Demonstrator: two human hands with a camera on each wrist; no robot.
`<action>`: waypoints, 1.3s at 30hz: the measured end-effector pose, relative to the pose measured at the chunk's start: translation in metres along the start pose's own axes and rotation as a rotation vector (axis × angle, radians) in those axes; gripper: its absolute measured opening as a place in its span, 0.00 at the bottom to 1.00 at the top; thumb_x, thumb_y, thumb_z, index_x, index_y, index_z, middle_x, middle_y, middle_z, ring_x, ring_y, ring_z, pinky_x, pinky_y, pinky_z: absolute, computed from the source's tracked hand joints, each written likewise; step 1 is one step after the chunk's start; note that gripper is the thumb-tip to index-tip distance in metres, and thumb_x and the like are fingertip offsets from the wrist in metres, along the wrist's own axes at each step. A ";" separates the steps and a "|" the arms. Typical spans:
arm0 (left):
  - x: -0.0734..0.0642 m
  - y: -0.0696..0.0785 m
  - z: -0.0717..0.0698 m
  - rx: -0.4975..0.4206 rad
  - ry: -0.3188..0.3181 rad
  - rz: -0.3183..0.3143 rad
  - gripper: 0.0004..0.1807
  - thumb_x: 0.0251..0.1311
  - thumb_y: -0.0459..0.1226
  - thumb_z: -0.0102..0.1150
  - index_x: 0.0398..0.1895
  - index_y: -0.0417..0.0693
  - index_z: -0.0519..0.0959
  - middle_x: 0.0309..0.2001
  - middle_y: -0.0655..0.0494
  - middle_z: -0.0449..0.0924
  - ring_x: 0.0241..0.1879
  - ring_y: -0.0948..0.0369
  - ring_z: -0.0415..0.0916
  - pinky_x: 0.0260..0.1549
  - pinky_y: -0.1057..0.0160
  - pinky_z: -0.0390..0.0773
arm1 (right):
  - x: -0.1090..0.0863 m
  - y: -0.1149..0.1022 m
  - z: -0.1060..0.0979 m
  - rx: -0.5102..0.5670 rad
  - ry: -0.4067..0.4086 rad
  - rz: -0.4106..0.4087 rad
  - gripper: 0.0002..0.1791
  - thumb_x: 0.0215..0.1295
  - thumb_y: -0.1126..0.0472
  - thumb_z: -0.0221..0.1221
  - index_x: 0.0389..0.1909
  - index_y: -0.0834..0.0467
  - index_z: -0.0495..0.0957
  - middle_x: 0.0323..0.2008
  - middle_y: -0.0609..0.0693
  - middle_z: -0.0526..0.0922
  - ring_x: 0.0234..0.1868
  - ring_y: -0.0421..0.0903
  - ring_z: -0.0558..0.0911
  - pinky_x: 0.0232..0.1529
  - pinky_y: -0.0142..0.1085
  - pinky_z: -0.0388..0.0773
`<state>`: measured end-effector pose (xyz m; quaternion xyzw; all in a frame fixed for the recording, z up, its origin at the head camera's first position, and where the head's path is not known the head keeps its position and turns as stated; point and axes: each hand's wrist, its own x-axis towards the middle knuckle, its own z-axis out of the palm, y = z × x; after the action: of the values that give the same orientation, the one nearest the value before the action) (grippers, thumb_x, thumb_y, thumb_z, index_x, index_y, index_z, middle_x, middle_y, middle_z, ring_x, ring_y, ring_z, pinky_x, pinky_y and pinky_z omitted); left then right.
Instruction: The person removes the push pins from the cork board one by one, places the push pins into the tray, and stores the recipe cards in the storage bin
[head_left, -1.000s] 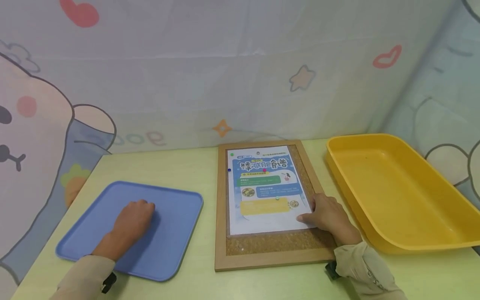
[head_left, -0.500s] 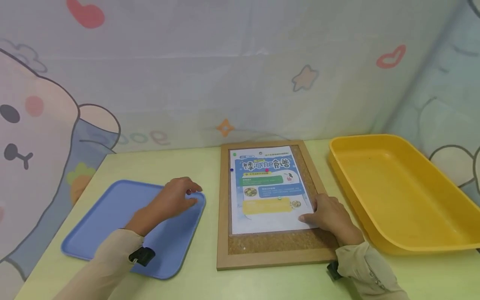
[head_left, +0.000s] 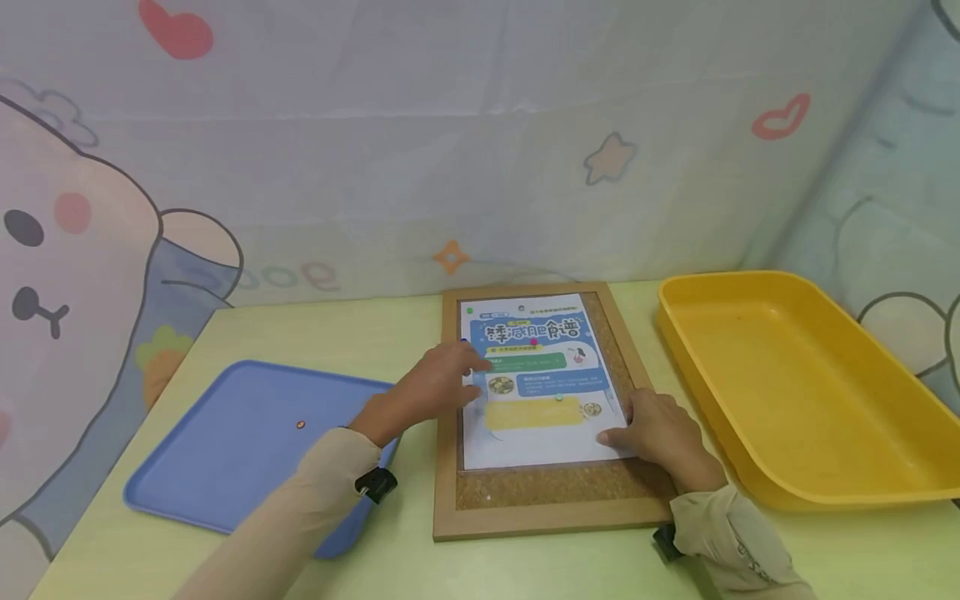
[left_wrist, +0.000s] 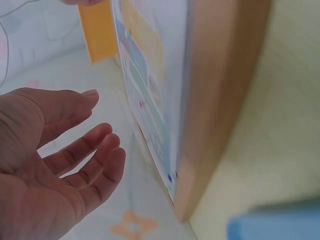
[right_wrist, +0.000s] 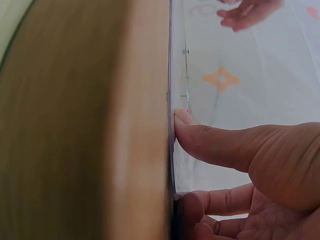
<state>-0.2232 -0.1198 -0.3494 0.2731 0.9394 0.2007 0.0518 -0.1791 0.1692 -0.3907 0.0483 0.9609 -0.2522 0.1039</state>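
A printed sheet (head_left: 525, 450) with a blue heading lies on a wood-framed cork board (head_left: 555, 492). Several small coloured push pins dot it, among them a pink pin (head_left: 534, 342) and a green pin (head_left: 470, 311). My left hand (head_left: 423, 387) hovers over the board's left side, fingers apart; the left wrist view shows nothing between thumb and fingertips. On the board's right side rests my right hand (head_left: 663, 437). Its thumb (right_wrist: 215, 145) touches the sheet, and its other fingertips meet the board by the sheet's edge.
Left of the board lies a blue tray (head_left: 225, 450) with a small orange round piece (head_left: 301, 425) on it. A deep yellow bin (head_left: 795, 392) stands on the right. Behind the table (head_left: 375, 333) hangs a printed cloth (head_left: 375, 167).
My left hand has risen from the blue tray and travelled right to the board. The small orange piece on the tray now shows. My right hand stays in place.
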 end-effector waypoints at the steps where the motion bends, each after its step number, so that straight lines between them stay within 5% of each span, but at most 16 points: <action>1: 0.004 0.003 0.002 0.000 -0.002 0.014 0.18 0.61 0.30 0.64 0.55 0.39 0.82 0.52 0.45 0.83 0.50 0.49 0.79 0.47 0.52 0.79 | 0.000 0.000 0.000 -0.001 0.001 0.000 0.26 0.50 0.51 0.75 0.40 0.66 0.77 0.26 0.55 0.78 0.28 0.51 0.75 0.26 0.38 0.67; 6: 0.018 0.014 0.013 -0.013 -0.031 0.054 0.17 0.63 0.31 0.62 0.55 0.40 0.82 0.54 0.47 0.83 0.58 0.50 0.77 0.56 0.52 0.76 | 0.000 0.000 0.001 -0.003 0.008 0.004 0.26 0.50 0.51 0.75 0.38 0.66 0.77 0.26 0.55 0.77 0.28 0.51 0.75 0.27 0.38 0.67; 23: 0.059 0.034 0.052 -0.066 -0.070 0.081 0.17 0.60 0.26 0.60 0.53 0.42 0.84 0.54 0.51 0.83 0.61 0.54 0.76 0.62 0.59 0.73 | -0.001 0.004 0.002 0.003 0.018 -0.029 0.25 0.51 0.51 0.75 0.36 0.65 0.77 0.26 0.54 0.76 0.28 0.50 0.74 0.27 0.38 0.66; 39: 0.073 0.046 0.068 -0.001 -0.103 0.104 0.18 0.56 0.24 0.60 0.49 0.43 0.85 0.54 0.50 0.84 0.59 0.55 0.78 0.60 0.63 0.75 | -0.002 0.002 0.001 0.004 0.024 -0.035 0.24 0.51 0.51 0.75 0.35 0.64 0.76 0.25 0.53 0.76 0.28 0.49 0.74 0.27 0.38 0.66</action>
<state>-0.2486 -0.0214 -0.3917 0.3316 0.9198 0.1893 0.0899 -0.1770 0.1707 -0.3926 0.0346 0.9622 -0.2555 0.0880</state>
